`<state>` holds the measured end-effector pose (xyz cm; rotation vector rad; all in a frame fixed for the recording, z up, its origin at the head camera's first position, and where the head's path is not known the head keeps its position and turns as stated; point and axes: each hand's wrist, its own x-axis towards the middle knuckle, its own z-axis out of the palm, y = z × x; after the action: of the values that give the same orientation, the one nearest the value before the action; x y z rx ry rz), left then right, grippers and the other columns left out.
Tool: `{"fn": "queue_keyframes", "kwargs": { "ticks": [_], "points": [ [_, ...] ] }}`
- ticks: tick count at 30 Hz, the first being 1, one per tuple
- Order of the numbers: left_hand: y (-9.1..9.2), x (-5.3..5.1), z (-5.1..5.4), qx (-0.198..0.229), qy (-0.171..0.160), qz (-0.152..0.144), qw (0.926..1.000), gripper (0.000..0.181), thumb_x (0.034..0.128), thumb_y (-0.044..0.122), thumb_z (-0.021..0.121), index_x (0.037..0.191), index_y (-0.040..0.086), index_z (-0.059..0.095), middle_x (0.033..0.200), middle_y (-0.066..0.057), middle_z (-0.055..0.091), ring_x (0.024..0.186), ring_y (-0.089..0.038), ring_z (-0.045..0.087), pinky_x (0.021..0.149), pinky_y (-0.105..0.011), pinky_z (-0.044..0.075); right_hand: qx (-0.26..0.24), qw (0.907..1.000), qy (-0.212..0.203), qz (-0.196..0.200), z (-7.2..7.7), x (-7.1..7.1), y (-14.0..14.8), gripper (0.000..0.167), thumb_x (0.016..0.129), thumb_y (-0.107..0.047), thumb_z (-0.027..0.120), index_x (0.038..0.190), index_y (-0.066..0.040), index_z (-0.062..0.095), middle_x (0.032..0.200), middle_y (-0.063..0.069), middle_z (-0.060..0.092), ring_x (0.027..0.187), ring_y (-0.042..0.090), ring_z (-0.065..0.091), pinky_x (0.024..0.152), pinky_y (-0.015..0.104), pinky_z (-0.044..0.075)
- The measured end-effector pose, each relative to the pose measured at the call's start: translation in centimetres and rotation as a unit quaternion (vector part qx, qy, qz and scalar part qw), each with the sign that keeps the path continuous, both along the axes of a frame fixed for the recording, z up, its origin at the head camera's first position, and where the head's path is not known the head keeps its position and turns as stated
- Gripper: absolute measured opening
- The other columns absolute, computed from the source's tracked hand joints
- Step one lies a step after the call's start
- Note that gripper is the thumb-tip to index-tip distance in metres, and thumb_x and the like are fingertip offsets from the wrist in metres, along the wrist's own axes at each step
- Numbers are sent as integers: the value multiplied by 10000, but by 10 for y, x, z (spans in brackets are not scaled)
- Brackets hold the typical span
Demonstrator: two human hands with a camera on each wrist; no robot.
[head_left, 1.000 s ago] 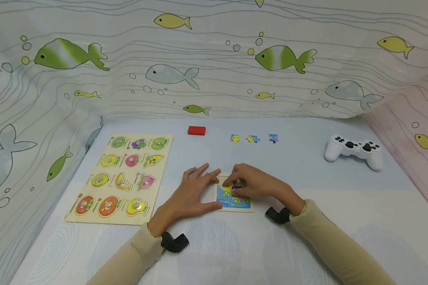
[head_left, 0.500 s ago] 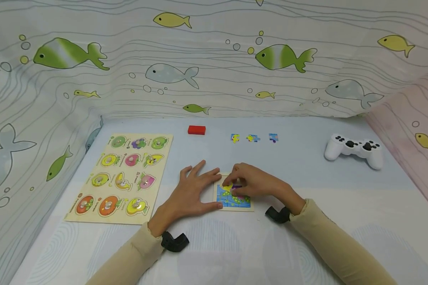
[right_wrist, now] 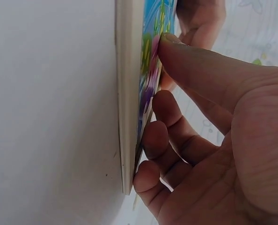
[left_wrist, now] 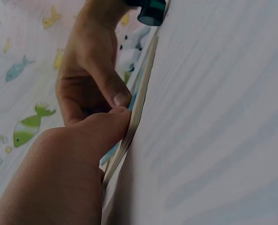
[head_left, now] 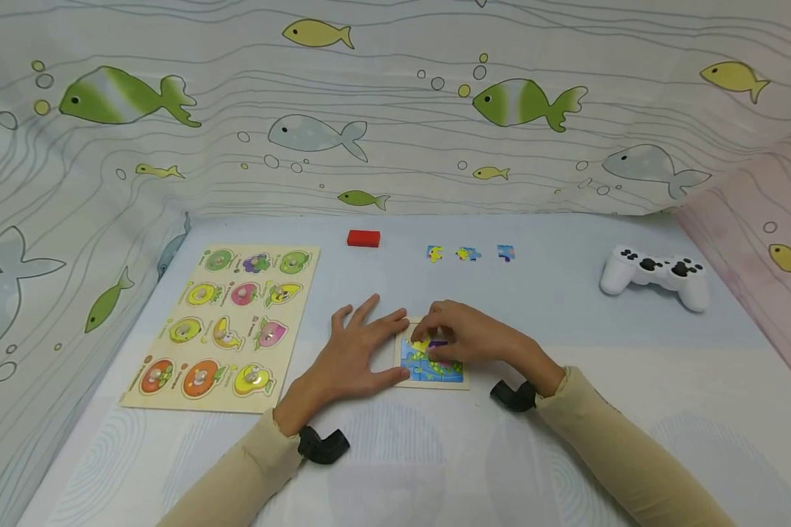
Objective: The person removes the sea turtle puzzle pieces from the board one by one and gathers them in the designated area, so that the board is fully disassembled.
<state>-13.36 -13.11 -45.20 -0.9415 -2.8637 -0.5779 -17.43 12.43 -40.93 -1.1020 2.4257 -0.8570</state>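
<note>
A flat rectangular board [head_left: 281, 362] of pale wood lies at the left, bearing twelve painted fruit shapes in four rows, with small round knobs showing on several. Next to it a beige fabric sleeve [head_left: 240, 468] ends at a curved black fitting [head_left: 323, 446] on the wrist. The left hand [head_left: 352, 351] is spread wide with nothing in its grasp, its thumb and fingertips touching the left side of a small square puzzle tray [head_left: 435, 386]. Beyond that hand sits a red block [head_left: 364, 238], a plain oblong.

The tray lies on the counter between the hands: a thin pale wooden frame around a glossy picture in blue, yellow, green and purple, its interlocking seams visible. Well behind it three loose jigsaw pieces with knobbed outlines form a row: two blue-and-yellow [head_left: 434, 254] [head_left: 467, 254], one blue and purple [head_left: 505, 253]. The right hand [head_left: 468, 333] is bent over the tray, thumb and fingertips touching its face; whether a piece is pinched there I cannot tell. A second black fitting [head_left: 513, 396] and beige sleeve [head_left: 613, 432] follow, then a white game controller [head_left: 662, 277] with rounded grips and black sticks.

The counter [head_left: 633, 337] has a smooth covering, bluish behind and whiter in front, with faint circular patterns. Around it hangs a softly creased white backdrop [head_left: 422, 44] printed with fish and wavy lines, turning pink at the right.
</note>
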Motion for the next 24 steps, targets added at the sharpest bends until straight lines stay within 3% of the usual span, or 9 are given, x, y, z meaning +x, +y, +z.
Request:
{"fn": "queue_keyframes", "kwargs": {
  "ticks": [14, 24],
  "points": [
    [0, 0, 1, 68, 84, -51, 9999, 724, 860, 627, 626, 1468, 242, 552, 1582, 80, 477, 1561, -357, 227, 1153, -668, 142, -591, 9977, -294, 146, -1, 2, -4, 206, 907, -103, 755, 1102, -100, 689, 1051, 10, 687, 918, 158, 606, 858, 296, 544],
    [0, 1, 2, 78, -48, 5, 10000, 739, 853, 626, 643, 1486, 259, 532, 1586, 77, 472, 1571, -341, 211, 1168, -663, 127, -909, 9934, -692, 32, -8, 2, -10, 145, 925, -74, 730, 1050, -114, 667, 879, -22, 656, 726, 88, 570, 694, 203, 492]
  ]
}}
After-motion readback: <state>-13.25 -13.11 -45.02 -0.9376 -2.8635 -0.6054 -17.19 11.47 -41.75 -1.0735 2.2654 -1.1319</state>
